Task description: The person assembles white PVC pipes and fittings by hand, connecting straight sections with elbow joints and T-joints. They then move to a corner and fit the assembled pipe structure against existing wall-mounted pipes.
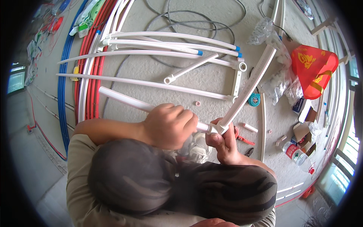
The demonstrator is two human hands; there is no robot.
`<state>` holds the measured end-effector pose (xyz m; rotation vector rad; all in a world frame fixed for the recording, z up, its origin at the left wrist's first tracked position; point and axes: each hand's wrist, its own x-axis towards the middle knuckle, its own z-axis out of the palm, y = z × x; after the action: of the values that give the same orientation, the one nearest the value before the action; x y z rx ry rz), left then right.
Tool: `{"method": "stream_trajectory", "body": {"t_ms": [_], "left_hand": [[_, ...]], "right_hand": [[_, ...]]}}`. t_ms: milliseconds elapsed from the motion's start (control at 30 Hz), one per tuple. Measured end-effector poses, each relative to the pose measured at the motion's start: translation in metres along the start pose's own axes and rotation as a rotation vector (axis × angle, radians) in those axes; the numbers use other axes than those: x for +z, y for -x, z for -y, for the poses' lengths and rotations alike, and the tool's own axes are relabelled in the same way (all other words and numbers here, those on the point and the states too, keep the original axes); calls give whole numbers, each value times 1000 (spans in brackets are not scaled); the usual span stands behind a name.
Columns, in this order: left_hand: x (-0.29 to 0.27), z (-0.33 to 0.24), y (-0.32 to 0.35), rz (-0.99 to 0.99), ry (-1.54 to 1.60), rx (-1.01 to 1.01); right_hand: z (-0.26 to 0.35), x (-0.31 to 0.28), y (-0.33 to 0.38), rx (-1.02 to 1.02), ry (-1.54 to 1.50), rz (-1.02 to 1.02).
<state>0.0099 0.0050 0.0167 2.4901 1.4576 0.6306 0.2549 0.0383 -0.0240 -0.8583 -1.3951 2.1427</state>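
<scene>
My left hand is closed around a white plastic pipe, which slants up to the left past my fist. At its right end the pipe meets a white pipe fitting. My right hand grips that fitting, thumb on the near side and fingers around it. From the fitting a second white pipe rises to the upper right, so the two pipes form a wide V. Both hands are above my knees, close together. My fingers partly cover the fitting, so its full shape is hidden.
Assembled white pipes lie ahead on the concrete floor, beside bundled red pipes and blue pipes. At the right are a teal tape measure, a red-handled cutter, a plastic bottle and a red bag.
</scene>
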Motion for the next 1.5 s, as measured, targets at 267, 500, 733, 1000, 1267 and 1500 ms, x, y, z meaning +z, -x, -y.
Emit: {"method": "stream_trajectory", "body": {"t_ms": [267,500,733,1000,1267,1500], "left_hand": [[2,-1,3,24,-47,35],[5,-2,2,-6,-29,17],[3,-3,3,6,-73,45],[-82,8,-76,-395,-505,334],[-99,22,-87,-919,1449,-18],[-80,-9,-67,-732,1717,42]], "right_hand": [[-6,-3,5,42,-104,41],[-9,-2,6,50,-135,4],[-7,7,4,36,-133,-8],[50,10,-60,-211,-589,77],[53,36,-56,-181,-778,199],[47,58,-39,-331,-701,129]]}}
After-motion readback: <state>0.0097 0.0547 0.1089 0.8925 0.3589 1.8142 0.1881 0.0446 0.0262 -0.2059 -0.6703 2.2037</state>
